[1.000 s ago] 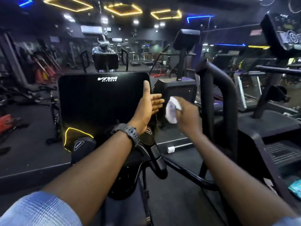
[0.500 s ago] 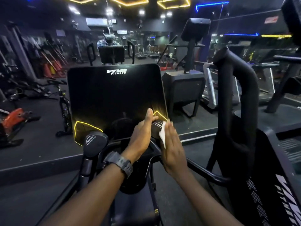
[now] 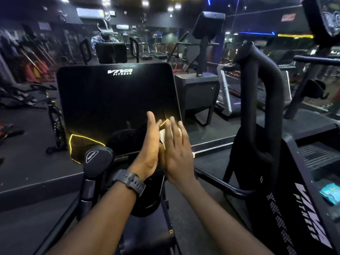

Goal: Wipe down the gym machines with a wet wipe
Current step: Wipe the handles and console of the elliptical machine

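Note:
A black machine console screen [image 3: 114,100] marked VIVA FITNESS stands in front of me. Before its lower right corner my two hands meet palm to palm. My left hand [image 3: 150,144], a watch on its wrist, has its fingers straight. My right hand [image 3: 177,151] also lies flat, fingers straight. The white wet wipe [image 3: 164,135] is pressed between the two palms, with only a small part showing. A black round knob handle [image 3: 98,159] sticks up at the console's lower left.
A tall black padded handrail [image 3: 257,100] rises on the right, beside a black VIVA FITNESS side panel [image 3: 301,214] with a small teal packet [image 3: 330,193] on it. Treadmills and bikes fill the room behind. A mirror at the back reflects a person.
My hands have come together, from apart near the console's right edge to palm against palm with the wipe between them. The view has moved closer to the console.

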